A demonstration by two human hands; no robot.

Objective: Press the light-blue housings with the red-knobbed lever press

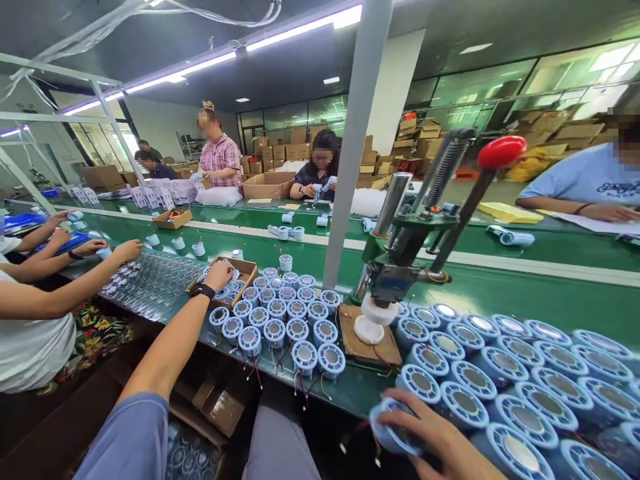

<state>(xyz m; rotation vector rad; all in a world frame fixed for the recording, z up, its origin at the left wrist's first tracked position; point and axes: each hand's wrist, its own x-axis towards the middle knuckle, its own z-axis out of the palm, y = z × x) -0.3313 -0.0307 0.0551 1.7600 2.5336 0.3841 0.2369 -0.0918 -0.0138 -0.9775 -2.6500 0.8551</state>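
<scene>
Left hand (219,273): extended into cardboard box (226,283), fingers curled over a unit, grasp unclear. Right hand (440,437): closed around one blue round housing (393,432) at bench edge. Press (400,267) station vacant; many housings (280,320) grouped left and right.
</scene>
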